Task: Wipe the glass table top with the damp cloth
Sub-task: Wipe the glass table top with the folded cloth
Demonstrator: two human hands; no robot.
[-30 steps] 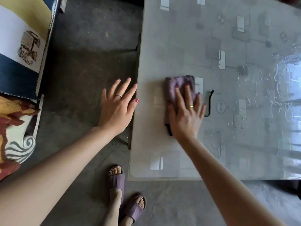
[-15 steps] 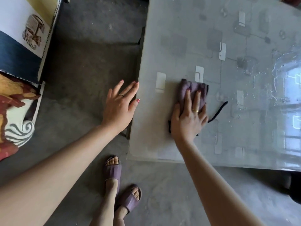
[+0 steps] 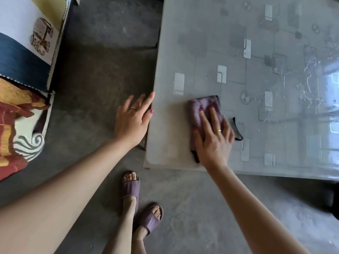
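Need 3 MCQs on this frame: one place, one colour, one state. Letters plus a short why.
1. Where is the left hand?
A. At the left edge of the glass table top
B. On the cloth
C. On the patterned cushion

2. What colour is the cloth?
A. Yellow
B. Purple
C. White

3. How is the right hand using the cloth?
A. Pinching it in the air
B. Pressing it flat on the glass
C. Not touching it

Key: 1 A, its fingertips reach the table's left edge. 2 B, the fabric is purple with a black loop. 3 B, open fingers lie spread on top of it.
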